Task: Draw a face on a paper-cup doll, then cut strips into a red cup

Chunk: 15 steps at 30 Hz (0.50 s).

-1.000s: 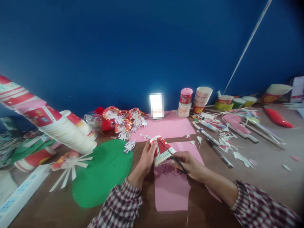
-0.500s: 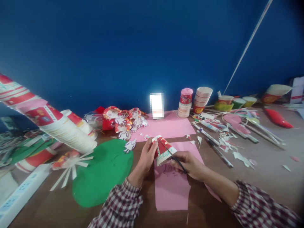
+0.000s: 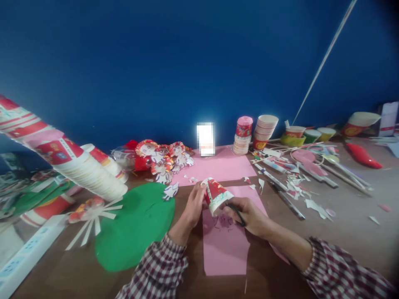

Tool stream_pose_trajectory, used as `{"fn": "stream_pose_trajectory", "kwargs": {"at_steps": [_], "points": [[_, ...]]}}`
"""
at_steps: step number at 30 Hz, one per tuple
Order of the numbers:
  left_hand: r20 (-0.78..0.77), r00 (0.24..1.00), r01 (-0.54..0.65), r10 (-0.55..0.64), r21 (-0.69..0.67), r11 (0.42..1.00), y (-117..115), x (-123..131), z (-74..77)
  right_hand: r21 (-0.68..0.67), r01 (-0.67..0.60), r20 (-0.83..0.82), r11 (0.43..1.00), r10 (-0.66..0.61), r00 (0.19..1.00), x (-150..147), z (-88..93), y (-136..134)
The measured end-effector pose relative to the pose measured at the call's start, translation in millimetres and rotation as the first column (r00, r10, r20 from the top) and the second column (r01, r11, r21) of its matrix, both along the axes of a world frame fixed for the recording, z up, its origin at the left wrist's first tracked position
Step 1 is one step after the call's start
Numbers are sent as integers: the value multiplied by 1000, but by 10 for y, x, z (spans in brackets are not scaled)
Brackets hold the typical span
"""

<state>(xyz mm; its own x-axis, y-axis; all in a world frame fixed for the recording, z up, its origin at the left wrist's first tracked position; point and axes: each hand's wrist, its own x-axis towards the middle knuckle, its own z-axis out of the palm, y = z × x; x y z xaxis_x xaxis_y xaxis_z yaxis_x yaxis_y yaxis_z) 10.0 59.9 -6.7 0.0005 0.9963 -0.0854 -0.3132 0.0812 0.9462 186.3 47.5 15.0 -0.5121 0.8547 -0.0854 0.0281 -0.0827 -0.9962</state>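
Observation:
My left hand (image 3: 195, 202) grips a red and white paper cup (image 3: 215, 192) by its base end, and the cup lies tilted with its rim toward my right hand. In my right hand (image 3: 249, 214) is a pair of black-handled scissors (image 3: 239, 216); the fingers wrap round the handles. The scissors are at the rim of the cup, and their blades are hidden by the cup. Below the cup lies a pink paper sheet (image 3: 224, 253) with dark pen marks.
A green paper shape (image 3: 137, 232) lies on the left, beside a cup cut into strips (image 3: 90, 211). Long stacked cups (image 3: 87, 174) lean in from the left above a power strip (image 3: 28, 253). Paper lion figures (image 3: 162, 160) stand behind. Markers (image 3: 286, 199) and paper scraps (image 3: 297, 182) lie right.
The cup has turned a little in my left hand. The scissors' blade, seen earlier across the outside of the cup, is now hidden by it.

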Motion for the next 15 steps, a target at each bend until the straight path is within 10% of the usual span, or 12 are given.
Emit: {"fn": "stream_pose_trajectory", "kwargs": {"at_steps": [10,15], "points": [[366,924,187,-111,-181,966,7,45,24,-77,-15,-139,997,4,990,-13,-37,-3],[366,930,63,18,-209,976,26,4,57,-121,-73,-115,990,59,992,-12,-59,-13]]}}
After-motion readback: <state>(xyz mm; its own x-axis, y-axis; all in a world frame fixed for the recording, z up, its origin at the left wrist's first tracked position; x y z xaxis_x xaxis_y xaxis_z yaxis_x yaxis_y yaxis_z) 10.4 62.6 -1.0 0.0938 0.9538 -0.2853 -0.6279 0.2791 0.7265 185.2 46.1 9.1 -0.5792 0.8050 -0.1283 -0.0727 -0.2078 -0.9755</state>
